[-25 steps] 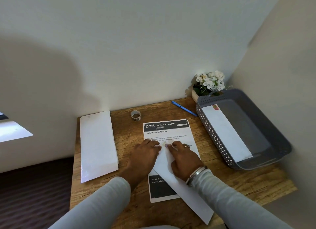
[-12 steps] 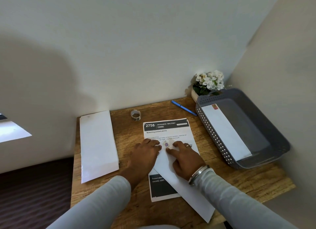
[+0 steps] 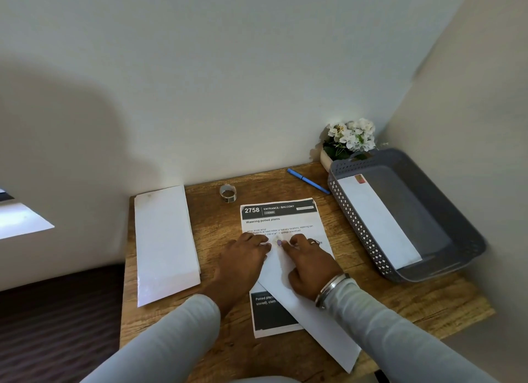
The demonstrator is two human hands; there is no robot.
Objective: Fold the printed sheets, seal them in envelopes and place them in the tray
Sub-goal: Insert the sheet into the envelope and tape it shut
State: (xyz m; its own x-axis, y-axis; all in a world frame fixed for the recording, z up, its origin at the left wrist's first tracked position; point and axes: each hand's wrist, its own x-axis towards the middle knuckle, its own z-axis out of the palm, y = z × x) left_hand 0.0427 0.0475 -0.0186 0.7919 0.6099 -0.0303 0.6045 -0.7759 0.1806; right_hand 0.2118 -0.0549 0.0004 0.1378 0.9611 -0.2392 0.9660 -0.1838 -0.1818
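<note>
- Wooden desk tucked into a corner, and everything sits on it.
- Grey tray with a perforated wall on the right side of the desk. One sealed-looking envelope in the tray already lies flat along its left side.
- Stack of blank envelopes along the left edge of the desk, well apart from the hands.
- Printed sheet flat in the middle, headed "2758 Entrance / Balcony" and not folded yet.
- White envelope lying diagonally across that sheet. Its far end is under the fingertips and its near end runs off toward the front edge of the desk.
- Left hand is palm down with its fingertips pressing on the envelope's far end. It isn't gripping anything as far as I can tell.
- Right hand is right beside it, almost touching it. The index finger is stretched out and pushing down on the same spot, and the other fingers are bent loosely. There's a bracelet on that wrist.
- Small pot of white flowers in the back corner, just behind the tray.
- Blue pen near the back edge, next to the tray.
- Little tape roll just beyond the sheet's top left corner.
</note>
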